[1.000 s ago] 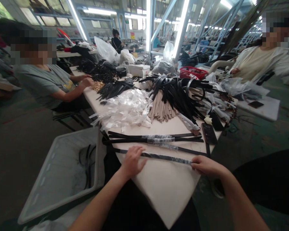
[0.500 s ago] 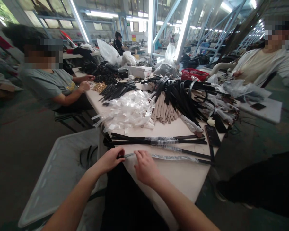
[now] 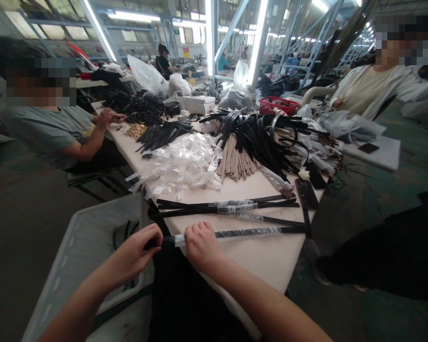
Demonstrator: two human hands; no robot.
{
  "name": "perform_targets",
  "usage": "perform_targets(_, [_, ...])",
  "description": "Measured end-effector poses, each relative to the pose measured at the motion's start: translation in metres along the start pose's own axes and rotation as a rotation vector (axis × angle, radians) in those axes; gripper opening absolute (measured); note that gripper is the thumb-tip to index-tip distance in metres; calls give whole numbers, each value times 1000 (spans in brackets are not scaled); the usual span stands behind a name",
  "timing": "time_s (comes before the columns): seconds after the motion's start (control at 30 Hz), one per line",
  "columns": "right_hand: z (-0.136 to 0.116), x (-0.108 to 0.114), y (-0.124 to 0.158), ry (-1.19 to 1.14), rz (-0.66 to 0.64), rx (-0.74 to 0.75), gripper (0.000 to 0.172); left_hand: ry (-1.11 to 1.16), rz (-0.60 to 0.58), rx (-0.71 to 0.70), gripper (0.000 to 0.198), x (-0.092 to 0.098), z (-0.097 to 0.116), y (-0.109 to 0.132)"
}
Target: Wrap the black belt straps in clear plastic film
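Note:
A long black strap (image 3: 257, 232) in a clear plastic sleeve lies across the near edge of the pale table (image 3: 271, 259). My left hand (image 3: 137, 254) pinches its left end, which sticks out past the table edge. My right hand (image 3: 199, 244) is closed over the strap just beside it, at the mouth of the sleeve. A few more sleeved black straps (image 3: 228, 206) lie just behind. Further back are a heap of clear plastic sleeves (image 3: 185, 164) and a pile of black and beige straps (image 3: 257, 140).
A grey plastic bin (image 3: 82, 247) with a few straps stands at the table's left. A person in grey (image 3: 53, 128) sits at the left side; another in white (image 3: 371, 88) at the right. A red basket (image 3: 278, 105) and bags crowd the far end.
My right hand came from the strap's right end to its left end. My left hand shifted left, from lying flat on the strap to pinching its tip beyond the table edge.

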State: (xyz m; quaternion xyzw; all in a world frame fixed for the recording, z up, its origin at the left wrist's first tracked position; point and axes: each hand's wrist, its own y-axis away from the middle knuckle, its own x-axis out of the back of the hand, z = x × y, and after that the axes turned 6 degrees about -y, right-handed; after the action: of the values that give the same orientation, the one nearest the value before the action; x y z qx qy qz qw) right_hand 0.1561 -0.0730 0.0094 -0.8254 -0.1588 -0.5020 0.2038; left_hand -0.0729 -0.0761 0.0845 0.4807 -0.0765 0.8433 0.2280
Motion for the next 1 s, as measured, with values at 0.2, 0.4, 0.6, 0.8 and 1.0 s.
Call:
perform_targets(0.2, [89, 43, 58, 162, -12, -146, 16, -1, -53, 42, 10, 27, -32, 9])
perform_targets(0.4, [155, 67, 110, 130, -70, -246, 22, -34, -17, 10, 10, 23, -43, -20])
perform_targets(0.6, [217, 96, 157, 217, -127, -588, 19, -251, 138, 17, 4, 14, -49, -65])
perform_targets(0.8, [195, 103, 147, 251, -30, -590, 17, -266, 261, -333, 63, -106, 104, -118])
perform_targets(1.0, [183, 115, 142, 270, -3, -483, 21, -411, 99, -467, 15, -199, 183, -172])
